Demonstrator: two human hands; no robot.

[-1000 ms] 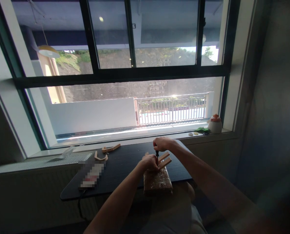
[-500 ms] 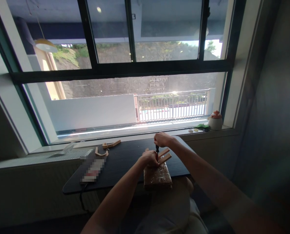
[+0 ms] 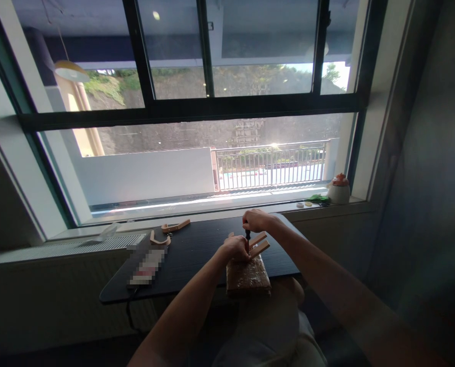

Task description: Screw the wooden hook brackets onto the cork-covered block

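Observation:
My right hand (image 3: pixel 255 220) is closed around the dark handle of a screwdriver (image 3: pixel 248 235), which stands upright with its tip pointing down. Below it, my left hand (image 3: pixel 235 248) grips a light wooden piece (image 3: pixel 260 248) whose two prongs stick out to the right. The screwdriver's tip meets the work beside my left fingers, which hide the exact spot. Under the wooden piece lies a brown block in shiny clear wrap (image 3: pixel 248 279), jutting over the near edge of the dark table (image 3: pixel 197 265).
Two curved wooden pieces, one near (image 3: pixel 160 240) and one farther back (image 3: pixel 176 226), lie on the table's left side with small metal bits. A blurred-out flat object (image 3: pixel 148 267) is in front of them. A white jar (image 3: pixel 338 191) stands on the windowsill.

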